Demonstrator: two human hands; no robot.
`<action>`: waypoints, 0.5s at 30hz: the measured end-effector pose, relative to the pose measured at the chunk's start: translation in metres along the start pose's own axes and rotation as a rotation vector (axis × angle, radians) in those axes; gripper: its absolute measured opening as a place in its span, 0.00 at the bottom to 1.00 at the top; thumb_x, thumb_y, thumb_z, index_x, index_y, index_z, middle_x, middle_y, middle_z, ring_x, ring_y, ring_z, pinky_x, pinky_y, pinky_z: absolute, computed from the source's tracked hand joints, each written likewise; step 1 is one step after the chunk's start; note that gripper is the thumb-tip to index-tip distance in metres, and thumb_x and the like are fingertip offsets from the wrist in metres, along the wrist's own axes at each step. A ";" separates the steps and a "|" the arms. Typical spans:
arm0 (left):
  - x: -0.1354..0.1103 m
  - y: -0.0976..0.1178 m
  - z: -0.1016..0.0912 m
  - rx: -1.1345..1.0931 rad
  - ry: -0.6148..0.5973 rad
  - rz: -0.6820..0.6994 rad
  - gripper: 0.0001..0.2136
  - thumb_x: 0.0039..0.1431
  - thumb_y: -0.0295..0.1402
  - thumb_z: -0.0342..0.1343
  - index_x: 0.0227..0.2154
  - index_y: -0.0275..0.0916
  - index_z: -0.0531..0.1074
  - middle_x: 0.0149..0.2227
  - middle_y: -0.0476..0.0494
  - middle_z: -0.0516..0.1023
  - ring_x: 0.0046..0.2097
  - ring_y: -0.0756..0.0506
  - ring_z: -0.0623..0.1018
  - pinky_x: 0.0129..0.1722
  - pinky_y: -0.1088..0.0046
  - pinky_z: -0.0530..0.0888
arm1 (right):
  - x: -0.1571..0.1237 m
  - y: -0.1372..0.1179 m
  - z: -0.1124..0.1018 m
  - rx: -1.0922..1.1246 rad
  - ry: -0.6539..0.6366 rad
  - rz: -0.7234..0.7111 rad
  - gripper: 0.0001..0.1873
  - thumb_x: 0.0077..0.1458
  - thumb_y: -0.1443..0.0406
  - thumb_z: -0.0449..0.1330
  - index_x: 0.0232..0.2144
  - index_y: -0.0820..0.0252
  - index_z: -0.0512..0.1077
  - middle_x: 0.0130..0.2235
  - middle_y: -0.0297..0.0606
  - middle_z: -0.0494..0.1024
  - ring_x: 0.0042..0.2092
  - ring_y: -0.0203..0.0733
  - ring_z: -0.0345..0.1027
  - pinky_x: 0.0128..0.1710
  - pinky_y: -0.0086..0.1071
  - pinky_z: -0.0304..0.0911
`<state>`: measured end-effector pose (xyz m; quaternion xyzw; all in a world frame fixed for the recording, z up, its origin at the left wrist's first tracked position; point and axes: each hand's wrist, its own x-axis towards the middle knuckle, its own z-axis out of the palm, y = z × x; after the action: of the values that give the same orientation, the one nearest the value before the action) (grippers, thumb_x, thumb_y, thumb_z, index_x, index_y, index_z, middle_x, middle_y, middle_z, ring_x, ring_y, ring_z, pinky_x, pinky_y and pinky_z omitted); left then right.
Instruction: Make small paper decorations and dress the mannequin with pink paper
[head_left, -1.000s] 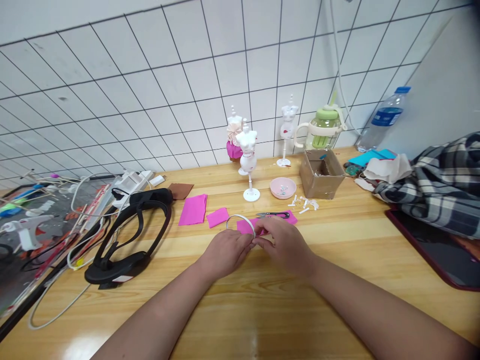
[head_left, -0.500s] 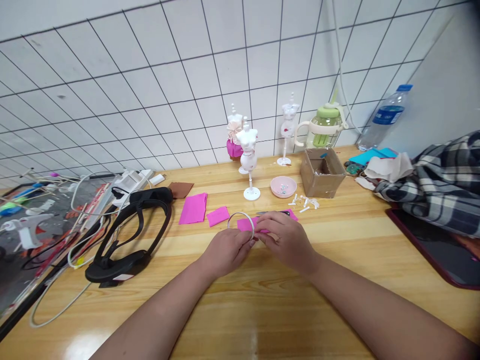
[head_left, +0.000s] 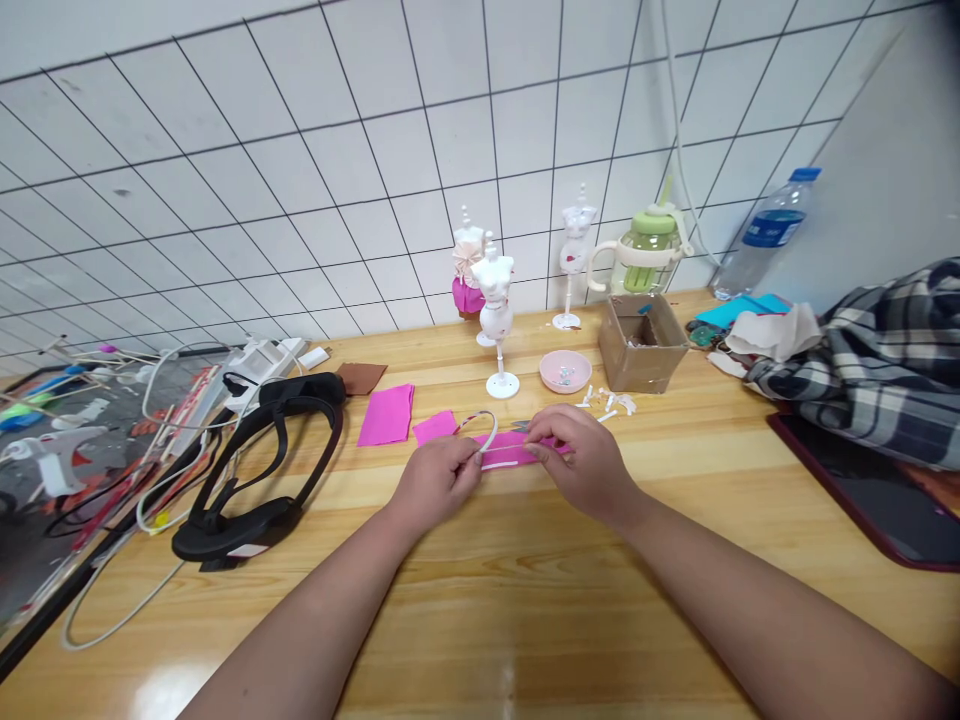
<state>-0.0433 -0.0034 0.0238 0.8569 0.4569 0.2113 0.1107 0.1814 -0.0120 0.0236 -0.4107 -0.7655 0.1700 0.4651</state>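
Note:
My left hand (head_left: 439, 485) is closed on a thin white ring that looks like a roll of narrow tape (head_left: 493, 428); its loop stands up from my fingertips. A fine whitish strip (head_left: 506, 447) runs from there to my right hand (head_left: 577, 455), whose thumb and fingers are pinched together at its other end. Beneath both hands lies a long piece of magenta crepe paper (head_left: 517, 455), with a white strip along its near edge. Behind my right fingers, scissors (head_left: 520, 426) show only their blades.
Two magenta pieces (head_left: 386, 415) lie left, near a black headset (head_left: 247, 530). Beyond stand a white dress form (head_left: 495, 310), a pink bowl (head_left: 565, 373) and a cardboard box (head_left: 643, 350). White scraps (head_left: 611, 405) lie before the box. A tablet (head_left: 862, 500) sits right.
My hands have moved apart, the left going left with the tape roll and the right slightly right. The roll has turned, and a thin strip now spans the gap between them.

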 end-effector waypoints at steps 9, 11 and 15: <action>0.001 0.000 0.002 -0.342 0.129 -0.189 0.15 0.61 0.36 0.44 0.19 0.38 0.61 0.19 0.53 0.61 0.24 0.51 0.63 0.26 0.76 0.59 | -0.003 -0.008 0.009 0.024 -0.040 -0.115 0.08 0.62 0.65 0.54 0.29 0.58 0.66 0.33 0.38 0.72 0.38 0.42 0.65 0.39 0.36 0.61; 0.001 0.003 0.005 -0.374 0.144 -0.216 0.15 0.61 0.36 0.45 0.19 0.38 0.61 0.20 0.53 0.60 0.24 0.51 0.62 0.27 0.75 0.59 | -0.003 -0.009 0.010 0.025 -0.043 -0.127 0.08 0.62 0.65 0.54 0.30 0.58 0.65 0.33 0.38 0.72 0.38 0.42 0.65 0.39 0.36 0.60; 0.002 -0.006 0.004 -0.437 0.232 -0.313 0.16 0.61 0.37 0.44 0.18 0.39 0.59 0.19 0.53 0.59 0.24 0.50 0.62 0.26 0.74 0.60 | -0.004 -0.009 0.009 0.052 -0.032 -0.145 0.07 0.62 0.66 0.53 0.30 0.57 0.64 0.33 0.38 0.71 0.38 0.43 0.65 0.39 0.36 0.60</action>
<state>-0.0447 0.0015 0.0189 0.7019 0.5368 0.3815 0.2712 0.1710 -0.0196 0.0225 -0.3394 -0.7959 0.1623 0.4744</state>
